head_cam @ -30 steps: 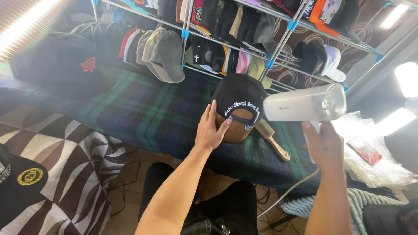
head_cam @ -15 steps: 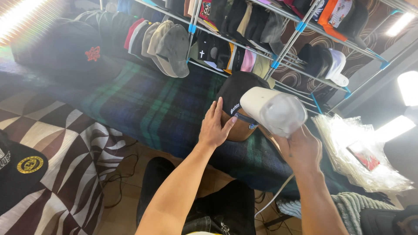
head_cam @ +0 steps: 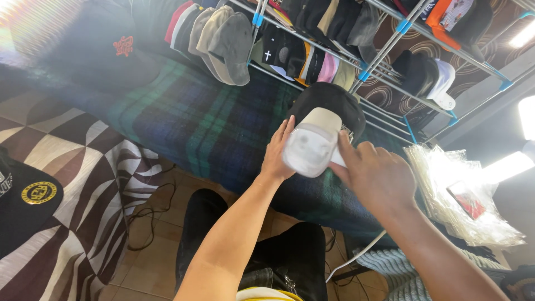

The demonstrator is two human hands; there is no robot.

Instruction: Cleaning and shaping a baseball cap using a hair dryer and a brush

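Bare forearms, black trousers (head_cam: 290, 251), yellow hem (head_cam: 262, 294).

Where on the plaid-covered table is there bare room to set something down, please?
The plaid cloth lies bare left of the left hand, between the hanging caps and the table's near edge. It is crowded around the black cap, where the right hand holds the white steamer.

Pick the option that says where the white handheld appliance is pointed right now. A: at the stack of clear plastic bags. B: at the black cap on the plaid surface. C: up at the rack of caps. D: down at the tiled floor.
B: the right hand holds the white appliance with its far end against the black cap, which the left hand steadies on the plaid surface.
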